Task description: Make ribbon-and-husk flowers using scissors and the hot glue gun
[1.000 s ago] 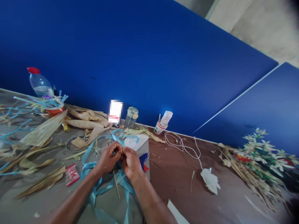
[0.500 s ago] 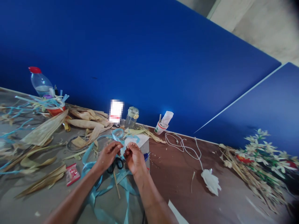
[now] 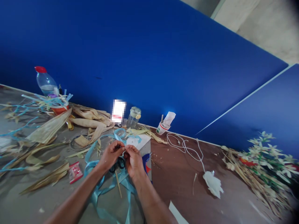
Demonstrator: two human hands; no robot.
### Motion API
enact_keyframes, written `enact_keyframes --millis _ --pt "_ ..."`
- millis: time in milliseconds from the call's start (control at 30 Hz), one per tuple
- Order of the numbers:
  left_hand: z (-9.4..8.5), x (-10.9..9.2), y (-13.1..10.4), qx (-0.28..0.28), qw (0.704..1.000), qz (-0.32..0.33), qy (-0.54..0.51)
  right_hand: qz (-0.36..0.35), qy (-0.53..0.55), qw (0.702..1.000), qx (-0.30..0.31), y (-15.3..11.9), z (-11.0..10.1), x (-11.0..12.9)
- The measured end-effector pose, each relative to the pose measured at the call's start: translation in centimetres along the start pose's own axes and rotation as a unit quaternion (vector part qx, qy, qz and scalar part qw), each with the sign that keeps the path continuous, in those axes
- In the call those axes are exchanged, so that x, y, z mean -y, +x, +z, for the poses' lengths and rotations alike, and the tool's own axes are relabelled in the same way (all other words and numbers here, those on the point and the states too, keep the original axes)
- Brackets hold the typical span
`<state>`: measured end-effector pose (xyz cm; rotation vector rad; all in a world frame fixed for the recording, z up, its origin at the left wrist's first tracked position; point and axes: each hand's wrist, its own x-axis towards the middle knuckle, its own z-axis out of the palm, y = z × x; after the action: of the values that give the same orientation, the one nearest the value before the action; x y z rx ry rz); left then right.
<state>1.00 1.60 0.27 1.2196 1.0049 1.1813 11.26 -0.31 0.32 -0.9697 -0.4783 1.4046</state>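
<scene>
My left hand (image 3: 114,153) and my right hand (image 3: 133,158) meet fingertip to fingertip over the middle of the work area. Both are closed in a pinch, and whatever lies between the fingers is too small to make out. Under them lie dark-handled scissors (image 3: 121,163), partly covered by my hands. Light blue ribbon (image 3: 100,189) loops and trails around the scissors and toward the front edge. A thin stick (image 3: 118,184) rests on the ribbon. Just beyond my fingertips is a white sheet (image 3: 143,141) with a pale blue piece on it.
Dried corn husks (image 3: 46,129) spread over the left side, by a red tub (image 3: 60,109) and a bottle (image 3: 46,81). A clear jar (image 3: 134,118), a paper cup (image 3: 162,128) and a white cable (image 3: 187,151) stand or lie along the blue partition (image 3: 149,62). White flowers (image 3: 263,149) are at right.
My hands have come together, their fingertips now touching where there was a gap before. The whole view has shifted slightly, with things appearing a little further right.
</scene>
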Motion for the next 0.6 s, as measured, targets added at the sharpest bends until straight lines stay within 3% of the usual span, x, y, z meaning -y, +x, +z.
enact_keyframes --millis 133,267,500,600 --pt "-0.1 -0.3 -0.1 0.042 0.999 -0.025 -0.017 -0.003 -0.001 1.000 0.016 -0.1 0.0 -0.1" --pt "0.0 -0.4 -0.4 0.069 0.998 -0.008 0.001 -0.005 0.004 1.000 0.029 -0.2 0.1 -0.4" --pt "0.0 0.0 -0.6 0.087 0.996 0.023 0.026 0.056 0.083 0.995 -0.017 0.8 -0.6 -0.2" --pt "-0.3 -0.1 -0.4 0.052 0.998 0.025 0.030 0.067 0.109 0.992 -0.022 1.0 -1.1 0.3"
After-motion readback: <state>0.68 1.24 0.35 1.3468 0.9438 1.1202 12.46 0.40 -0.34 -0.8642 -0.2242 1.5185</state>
